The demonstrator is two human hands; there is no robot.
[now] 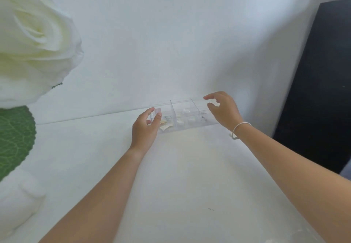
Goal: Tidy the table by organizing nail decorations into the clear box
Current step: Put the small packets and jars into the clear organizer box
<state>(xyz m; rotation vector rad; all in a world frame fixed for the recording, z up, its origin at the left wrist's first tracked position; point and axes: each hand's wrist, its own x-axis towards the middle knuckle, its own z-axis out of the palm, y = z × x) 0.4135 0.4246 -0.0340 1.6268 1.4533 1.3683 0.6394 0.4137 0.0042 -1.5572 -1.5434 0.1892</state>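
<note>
- White table (pixel 95 157) nearly bare; one dark speck (pixel 211 209) remains.
- Left hand (pixel 145 128), fingers curled, pinches the box's left end.
- Clear box (pixel 183 116) at the far edge holds decorations, seemingly sorted.
- Right hand (pixel 221 109) hovers spread, empty.

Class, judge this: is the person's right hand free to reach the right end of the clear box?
Probably yes. The right hand hovers open just above the right end of the clear box, and nothing lies between them; the left hand is at the other end.
</note>
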